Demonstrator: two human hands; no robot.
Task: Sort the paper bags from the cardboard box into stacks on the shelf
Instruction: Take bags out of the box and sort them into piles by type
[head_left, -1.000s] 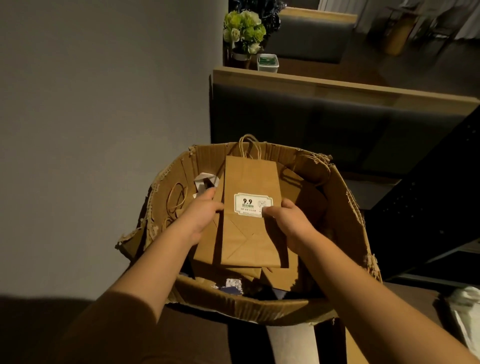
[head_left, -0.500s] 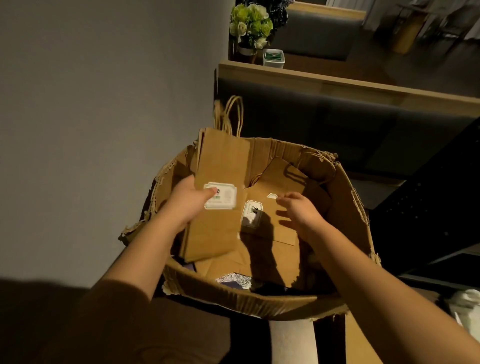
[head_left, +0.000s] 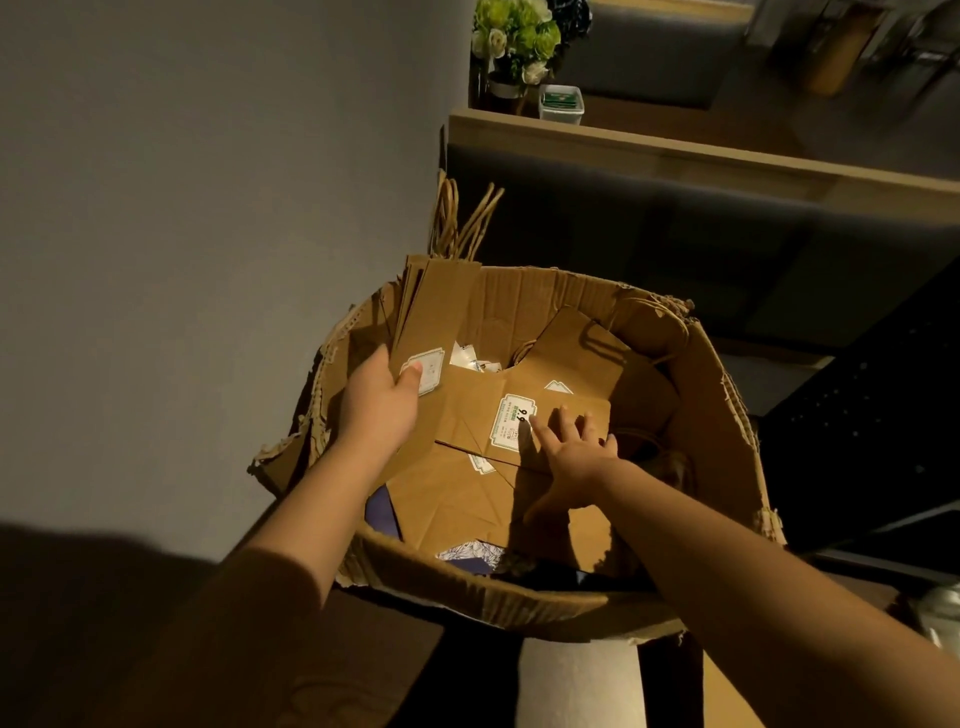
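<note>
Brown paper bags (head_left: 493, 499) with white labels lay flat in a pile inside the worn, torn-edged cardboard box (head_left: 727, 415). At the box's left wall the left hand (head_left: 382, 402) held a small stack of brown paper bags (head_left: 434, 312) upright, its thumb pressed on the white label, and their twisted paper handles (head_left: 460, 218) stood up above the far rim. The right hand (head_left: 569, 457) rested with fingers spread flat on the topmost lying bag (head_left: 467, 415), beside its white label (head_left: 511, 421), gripping nothing.
</note>
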